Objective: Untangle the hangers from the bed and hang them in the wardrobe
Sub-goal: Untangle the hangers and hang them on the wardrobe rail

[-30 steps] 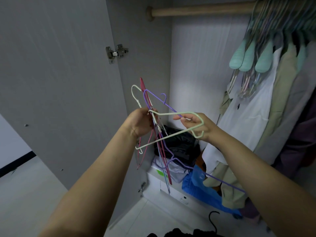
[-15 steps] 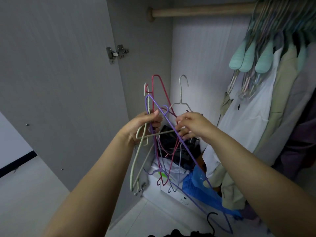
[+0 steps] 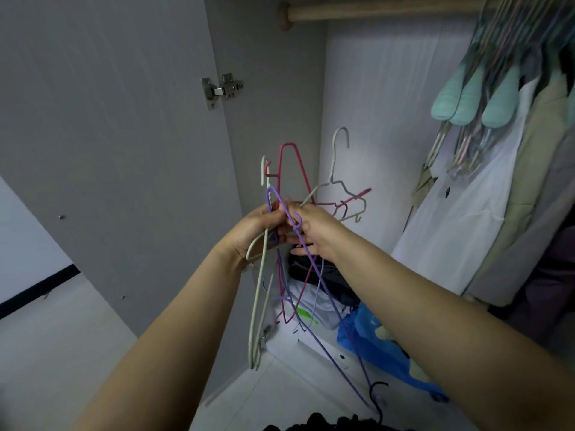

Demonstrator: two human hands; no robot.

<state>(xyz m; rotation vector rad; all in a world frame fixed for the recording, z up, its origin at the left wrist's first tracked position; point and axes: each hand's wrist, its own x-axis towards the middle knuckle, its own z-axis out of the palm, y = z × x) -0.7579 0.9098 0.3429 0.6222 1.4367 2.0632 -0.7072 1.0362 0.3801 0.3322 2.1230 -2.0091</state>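
- Two hands met before the open wardrobe (image 3: 389, 126), below its wooden rail (image 3: 373, 12).
- Left hand (image 3: 258, 228) gripped tangled wire hangers (image 3: 281, 244).
- Right hand (image 3: 314, 227) pinched the purple hanger (image 3: 314, 269) within that bundle.

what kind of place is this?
Most likely a bedroom wardrobe, door open: a wooden rail across the top, clothes hanging from it, and folded clothing piled at the bottom.
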